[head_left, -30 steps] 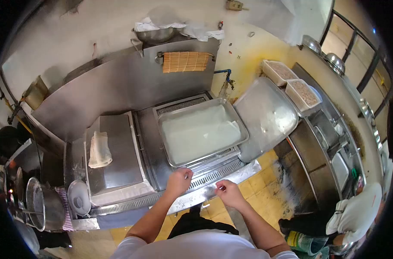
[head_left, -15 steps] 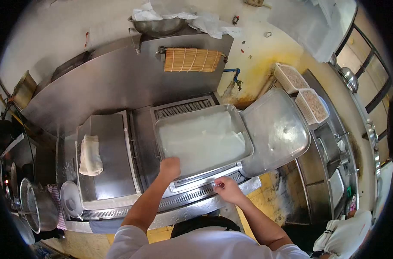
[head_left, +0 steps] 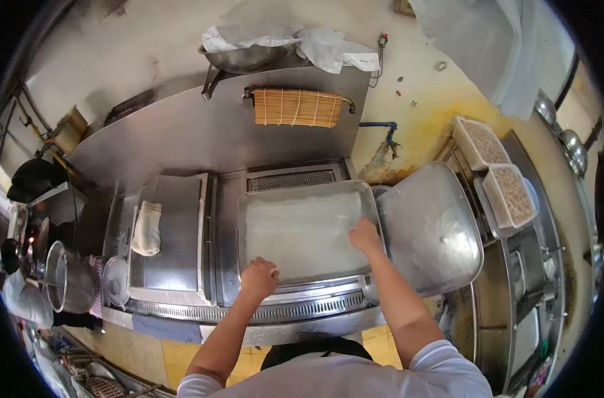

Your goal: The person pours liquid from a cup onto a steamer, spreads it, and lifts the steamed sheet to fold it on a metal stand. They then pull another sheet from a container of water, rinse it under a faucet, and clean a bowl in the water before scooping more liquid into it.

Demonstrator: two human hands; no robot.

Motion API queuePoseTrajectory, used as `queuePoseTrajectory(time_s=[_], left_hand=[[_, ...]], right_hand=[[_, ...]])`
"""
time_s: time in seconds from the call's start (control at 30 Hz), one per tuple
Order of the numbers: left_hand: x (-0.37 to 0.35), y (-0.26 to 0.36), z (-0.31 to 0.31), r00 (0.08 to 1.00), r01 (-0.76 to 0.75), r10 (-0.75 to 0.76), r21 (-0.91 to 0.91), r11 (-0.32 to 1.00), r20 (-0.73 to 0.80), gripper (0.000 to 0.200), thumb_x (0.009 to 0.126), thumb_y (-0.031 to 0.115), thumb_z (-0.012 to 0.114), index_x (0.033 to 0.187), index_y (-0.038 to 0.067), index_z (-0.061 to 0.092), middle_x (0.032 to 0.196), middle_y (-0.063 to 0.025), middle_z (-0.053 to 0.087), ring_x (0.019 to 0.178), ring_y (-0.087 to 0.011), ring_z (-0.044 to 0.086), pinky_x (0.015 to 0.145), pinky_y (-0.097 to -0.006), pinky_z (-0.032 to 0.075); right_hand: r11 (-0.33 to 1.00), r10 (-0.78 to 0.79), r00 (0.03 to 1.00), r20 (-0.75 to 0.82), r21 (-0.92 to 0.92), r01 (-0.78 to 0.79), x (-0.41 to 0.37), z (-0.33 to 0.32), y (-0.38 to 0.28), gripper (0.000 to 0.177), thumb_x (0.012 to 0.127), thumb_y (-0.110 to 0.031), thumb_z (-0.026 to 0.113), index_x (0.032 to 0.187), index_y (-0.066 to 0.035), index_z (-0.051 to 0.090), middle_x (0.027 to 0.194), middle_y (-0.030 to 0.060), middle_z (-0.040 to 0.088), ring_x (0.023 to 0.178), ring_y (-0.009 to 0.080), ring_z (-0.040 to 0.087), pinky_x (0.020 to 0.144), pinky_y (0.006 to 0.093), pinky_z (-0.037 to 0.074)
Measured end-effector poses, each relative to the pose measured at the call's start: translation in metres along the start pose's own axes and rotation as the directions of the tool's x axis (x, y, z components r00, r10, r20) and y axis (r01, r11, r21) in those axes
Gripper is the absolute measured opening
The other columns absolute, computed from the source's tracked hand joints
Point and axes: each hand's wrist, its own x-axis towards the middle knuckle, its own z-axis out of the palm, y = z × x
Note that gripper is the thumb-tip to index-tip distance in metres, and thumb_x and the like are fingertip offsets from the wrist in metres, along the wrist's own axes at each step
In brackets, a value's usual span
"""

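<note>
A shallow rectangular metal tray (head_left: 243,229) sits on the steel counter, with a thin white sheet, seemingly wet cloth, (head_left: 302,222) lying nearly flat in it. My right hand (head_left: 364,235) is over the sheet's right side, fingers closed and seeming to pinch it. At the tray's front left corner is my left hand (head_left: 258,277), its fingers curled near the rim. Whether the left fingers hold anything is hidden. A larger metal tray (head_left: 431,232) leans against the right side.
A folded white cloth (head_left: 147,229) lies on a steel lid (head_left: 176,265) at left. Two white baskets of pale food (head_left: 511,194) stand at right. A bamboo mat (head_left: 297,107) hangs on the backsplash, below a metal bowl (head_left: 249,60). A slotted drain (head_left: 249,313) runs along the front.
My right hand has moved from in front of the tray onto the sheet's right side. The fold there has flattened. My left hand stays by the front left corner; the view has shifted.
</note>
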Motion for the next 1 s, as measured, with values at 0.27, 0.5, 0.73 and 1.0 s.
queuePoseTrajectory(time_s=[0.27,0.5,0.73,1.0], left_hand=[[0.026,0.078,0.003,1.0,-0.024,0.025,-0.12,0.992,0.007,0.033,0.089,0.026,0.067,0.118,0.009,0.07,0.121,-0.0155,0.066,0.116,-0.0349,0.061,0.101,-0.0453,0.049],[0.056,0.073,0.063,0.96,-0.274,0.279,0.12,0.954,-0.03,0.05,0.09,0.031,0.066,0.132,0.006,0.059,0.136,-0.0171,0.059,0.126,-0.0369,0.055,0.107,-0.0546,0.04],[0.038,0.058,0.055,0.953,-0.203,0.192,0.025,0.979,0.235,0.042,0.091,0.034,0.063,0.123,0.006,0.064,0.114,-0.0203,0.07,0.112,-0.0375,0.064,0.105,-0.054,0.042],[0.01,0.035,0.018,0.983,-0.174,0.182,-0.165,0.971,0.039,0.039,0.093,0.028,0.063,0.126,0.008,0.065,0.119,-0.0191,0.069,0.114,-0.0383,0.062,0.104,-0.0456,0.046]], right_hand=[[0.958,-0.161,0.985,0.064,0.25,0.14,-0.077,-0.028,0.009,0.016,0.081,-0.018,0.064,0.088,-0.007,0.073,0.09,0.0195,0.072,0.084,0.0384,0.07,0.076,0.0476,0.056],[0.979,-0.201,0.94,0.275,0.096,0.181,-0.117,-0.072,0.014,0.018,0.08,-0.023,0.065,0.086,-0.008,0.073,0.088,0.0179,0.071,0.088,0.0391,0.068,0.083,0.0473,0.055],[0.943,-0.329,0.935,-0.131,-0.005,0.332,-0.007,-0.007,0.007,0.024,0.084,-0.019,0.064,0.095,0.001,0.071,0.107,0.0247,0.069,0.108,0.041,0.064,0.096,0.0466,0.051],[0.961,-0.26,0.961,0.096,-0.071,0.267,0.013,0.002,-0.016,0.02,0.084,-0.016,0.062,0.09,-0.001,0.073,0.096,0.023,0.072,0.089,0.0424,0.068,0.083,0.0488,0.056]])
